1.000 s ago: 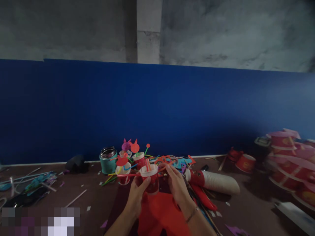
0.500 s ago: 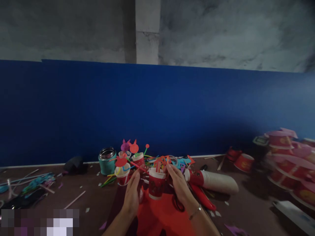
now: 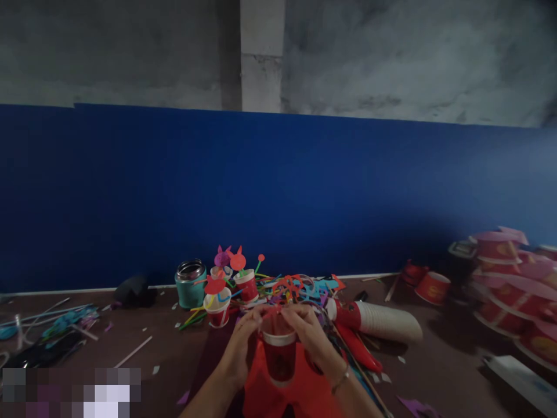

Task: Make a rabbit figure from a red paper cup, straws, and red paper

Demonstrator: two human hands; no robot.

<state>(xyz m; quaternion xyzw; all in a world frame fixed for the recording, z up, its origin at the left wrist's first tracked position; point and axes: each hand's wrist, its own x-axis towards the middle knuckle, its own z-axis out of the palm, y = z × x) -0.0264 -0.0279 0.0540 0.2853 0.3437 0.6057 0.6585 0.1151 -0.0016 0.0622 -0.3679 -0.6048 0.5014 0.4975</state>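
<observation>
A red paper cup (image 3: 279, 361) with a white rim is upright in front of me, over a red sheet (image 3: 256, 400). My left hand (image 3: 238, 348) is at the left of its rim, fingers pinched together. On the other side my right hand (image 3: 312, 337), with a bracelet at the wrist, also pinches. Between the fingertips, at the cup's mouth, a thin red piece (image 3: 277, 320) shows; its shape is blurred and partly covered by the fingers. Whether the cup stands on the sheet or is held just above it, I cannot tell.
Decorated paper cups (image 3: 217, 307) and a teal thermos (image 3: 190, 287) stand behind on the left. Coloured scraps (image 3: 300, 285) lie beyond my hands. A cup stack (image 3: 378, 320) lies on its side at right, and pink-topped red cups (image 3: 517, 290) pile up farther right.
Both hands have drawn together over the cup's mouth. The cup sits lower and nearer to me. A red stick that slanted up by my left hand no longer shows there.
</observation>
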